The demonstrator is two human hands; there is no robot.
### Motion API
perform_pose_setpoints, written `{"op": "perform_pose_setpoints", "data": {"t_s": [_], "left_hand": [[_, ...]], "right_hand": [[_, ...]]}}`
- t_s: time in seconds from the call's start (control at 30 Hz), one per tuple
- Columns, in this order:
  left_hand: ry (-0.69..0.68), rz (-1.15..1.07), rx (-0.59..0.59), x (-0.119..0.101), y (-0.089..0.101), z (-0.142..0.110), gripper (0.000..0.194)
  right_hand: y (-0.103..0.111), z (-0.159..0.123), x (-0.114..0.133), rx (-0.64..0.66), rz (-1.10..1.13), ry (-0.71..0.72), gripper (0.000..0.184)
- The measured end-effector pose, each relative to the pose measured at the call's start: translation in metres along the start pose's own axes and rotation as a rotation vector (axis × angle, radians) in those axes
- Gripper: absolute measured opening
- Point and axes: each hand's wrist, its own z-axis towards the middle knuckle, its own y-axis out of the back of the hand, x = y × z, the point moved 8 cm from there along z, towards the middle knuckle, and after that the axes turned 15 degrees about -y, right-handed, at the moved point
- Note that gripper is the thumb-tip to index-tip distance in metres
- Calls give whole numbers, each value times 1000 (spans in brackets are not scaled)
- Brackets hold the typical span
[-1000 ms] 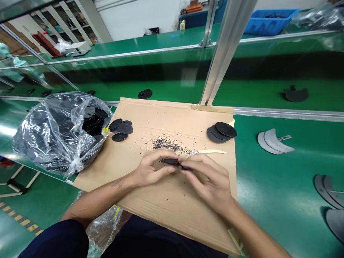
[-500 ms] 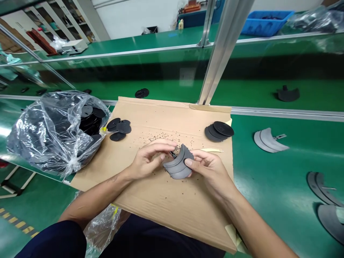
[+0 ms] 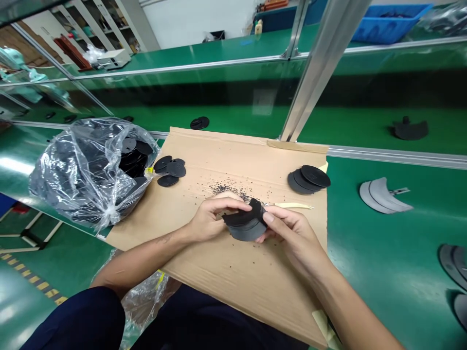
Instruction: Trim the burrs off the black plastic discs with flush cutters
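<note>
A dark curved plastic part, crescent-shaped with a stepped face, is held between my two hands above the cardboard. My right hand pinches its right end, thumb in front. My left hand grips the left side, with fingers over the top edge and the thumb hidden behind the part. Just beyond, small black plastic bits lie scattered. A cutting tool with pale yellow handles rests past my right hand, its head partly covered.
Stacked black discs sit at the cardboard's right, with loose discs at its left. A clear plastic bag of black discs stands further left. Grey curved parts lie on the green bench at right. A metal post rises behind.
The part was first held edge-on, then turned to show its pale curved face, and is now tilted with a darker side up. My left fingers have closed onto it; the view has shifted slightly.
</note>
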Motion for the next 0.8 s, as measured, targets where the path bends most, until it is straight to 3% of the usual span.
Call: {"op": "perform_pose_setpoints", "data": {"t_s": [0.13, 0.23, 0.33, 0.43, 0.5, 0.63, 0.8], "left_hand": [[54, 10, -46, 3, 3, -2, 23], [116, -14, -107, 7, 7, -3, 16], [183, -62, -162, 11, 9, -4, 24], [220, -85, -135, 11, 6, -5, 31], [258, -138, -74, 10, -1, -6, 34], [360, -284, 57, 9, -15, -9, 48], [428, -355, 65, 12, -18, -13, 51]], "right_hand": [[5, 1, 0, -113, -101, 41, 41], [8, -4, 8, -211, -165, 170, 36], [4, -10, 15, -228, -221, 294, 44], [6, -16, 20, -329, -318, 378, 25], [8, -16, 21, -363, -348, 380, 16], [9, -11, 19, -324, -293, 315, 25], [11, -10, 16, -302, -195, 252, 24]]}}
